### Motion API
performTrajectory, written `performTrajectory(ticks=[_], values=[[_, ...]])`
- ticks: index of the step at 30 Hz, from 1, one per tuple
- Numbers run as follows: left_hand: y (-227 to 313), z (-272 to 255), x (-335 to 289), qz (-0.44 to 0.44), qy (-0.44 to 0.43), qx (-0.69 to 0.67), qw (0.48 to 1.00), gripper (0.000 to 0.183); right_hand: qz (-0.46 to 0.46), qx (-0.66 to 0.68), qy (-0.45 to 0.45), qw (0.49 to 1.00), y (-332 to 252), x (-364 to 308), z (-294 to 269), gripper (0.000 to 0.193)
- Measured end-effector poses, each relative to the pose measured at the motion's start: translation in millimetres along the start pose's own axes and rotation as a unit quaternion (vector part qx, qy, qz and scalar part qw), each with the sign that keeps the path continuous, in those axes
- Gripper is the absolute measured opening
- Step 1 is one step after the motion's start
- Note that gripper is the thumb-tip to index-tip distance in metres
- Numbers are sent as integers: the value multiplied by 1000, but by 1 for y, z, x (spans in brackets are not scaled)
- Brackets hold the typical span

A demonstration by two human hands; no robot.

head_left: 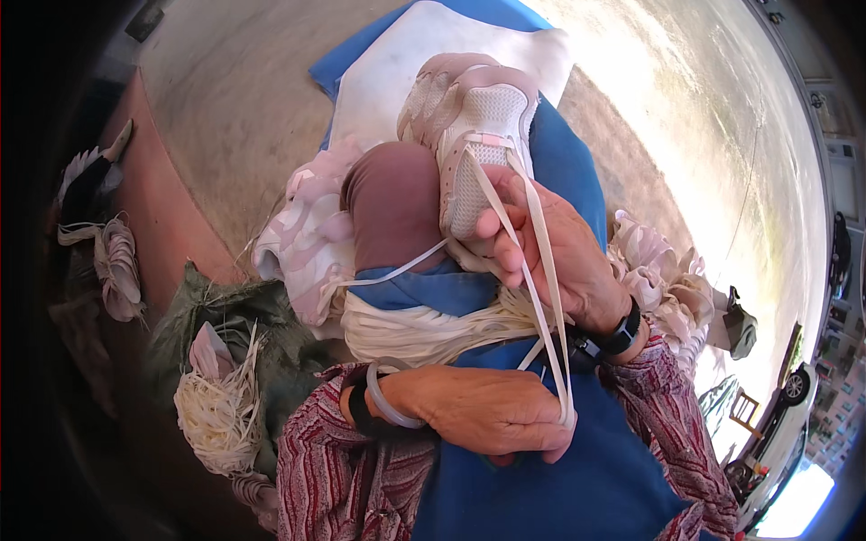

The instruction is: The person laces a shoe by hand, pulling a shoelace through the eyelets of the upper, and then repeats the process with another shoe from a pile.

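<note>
A white and mauve mesh shoe upper (487,117) lies over my lap, toe part away from me, beside another similar one. Two ends of a flat cream shoelace (532,243) run from its eyelets down toward me, pulled taut. My left hand (501,410) is closed on the lace ends low over the blue apron (577,469). Close to the upper's eyelets, my right hand (564,248) has its fingers apart, with the lace strands passing in front of them. Its index fingertip is partly hidden at the upper. A thick bundle of cream laces (424,334) lies across my lap.
More pink and white shoe uppers are bunched at my left (311,234) and right (663,275). A brown-covered knee (397,203) rises between. On the left, a dark green sack (203,307) lies near another tangle of laces (221,415). A white car (794,433) stands at far right.
</note>
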State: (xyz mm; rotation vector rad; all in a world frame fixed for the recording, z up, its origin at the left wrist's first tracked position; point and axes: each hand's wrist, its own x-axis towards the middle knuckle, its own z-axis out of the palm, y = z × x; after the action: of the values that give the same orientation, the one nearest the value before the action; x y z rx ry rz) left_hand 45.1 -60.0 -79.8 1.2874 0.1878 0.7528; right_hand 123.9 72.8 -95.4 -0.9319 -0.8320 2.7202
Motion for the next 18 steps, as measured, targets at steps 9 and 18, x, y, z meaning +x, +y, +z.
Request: performTrajectory(ticks=[9, 18], values=[[-6, -11, -44, -90, 590, 155, 788, 31, -289, -581, 31, 761, 16, -14, -6, 15], [-15, -37, -29, -73, 577, -24, 813, 30, -311, -693, 34, 649, 5, -32, -4, 19]])
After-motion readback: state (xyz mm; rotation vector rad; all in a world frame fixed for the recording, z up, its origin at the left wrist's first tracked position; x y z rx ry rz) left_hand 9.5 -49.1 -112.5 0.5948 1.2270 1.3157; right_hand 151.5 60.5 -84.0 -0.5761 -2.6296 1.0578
